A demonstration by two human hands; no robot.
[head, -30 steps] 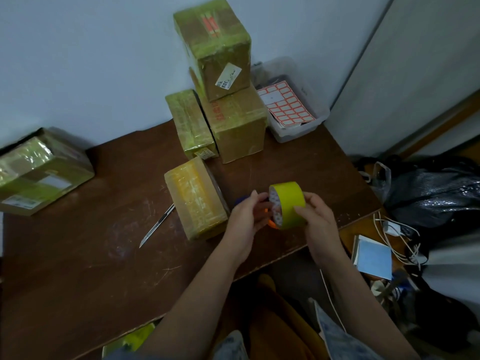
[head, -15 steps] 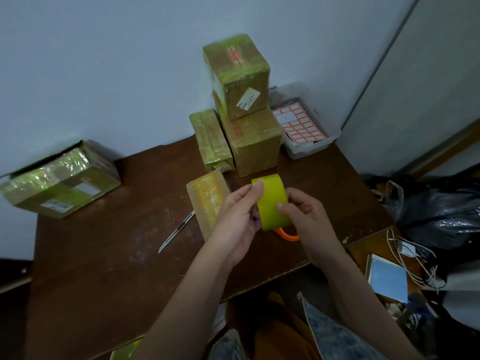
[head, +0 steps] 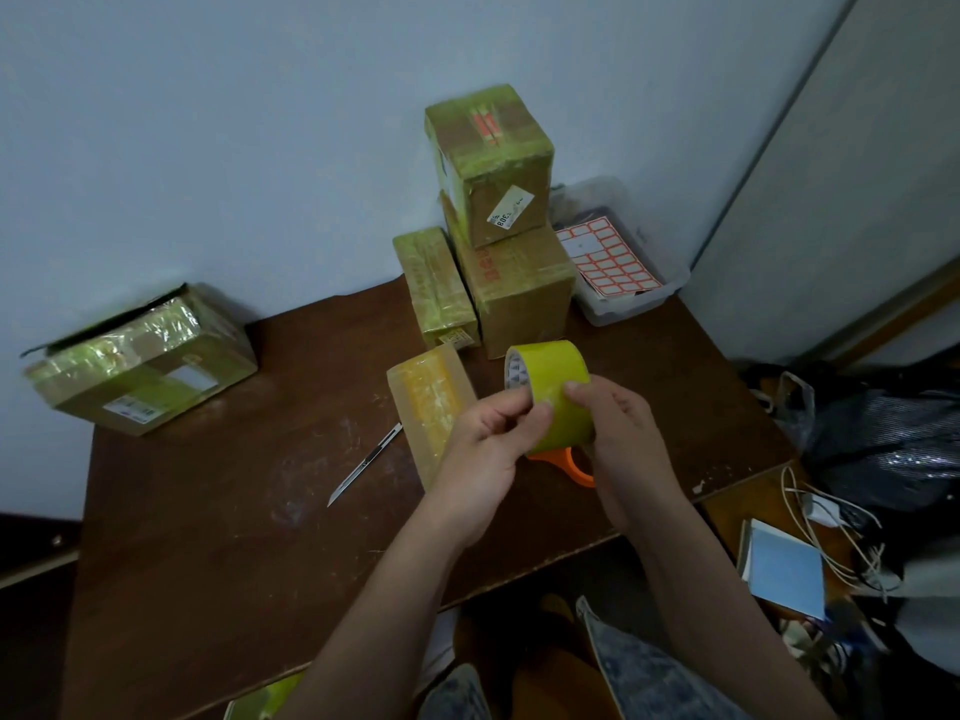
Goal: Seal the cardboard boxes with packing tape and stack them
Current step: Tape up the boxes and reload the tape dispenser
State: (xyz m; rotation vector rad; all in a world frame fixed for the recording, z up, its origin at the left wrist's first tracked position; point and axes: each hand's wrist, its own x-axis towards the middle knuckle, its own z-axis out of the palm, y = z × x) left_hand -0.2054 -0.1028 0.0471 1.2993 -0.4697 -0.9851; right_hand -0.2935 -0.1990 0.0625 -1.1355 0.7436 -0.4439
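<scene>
The tape roll [head: 550,392] has been turned since a second ago, its printed core now facing left, and sits higher, nearer the stacked boxes [head: 511,252]. The left hand [head: 488,449] fingertips now pinch at its surface; the right hand [head: 618,433] grips it.

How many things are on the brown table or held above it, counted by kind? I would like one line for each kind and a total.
Taped cardboard boxes: 5
Rolls of yellow tape: 1, held by the left hand and the right hand
Utility knives: 1
Clear plastic bins with label sheets: 1
Total: 8
</scene>
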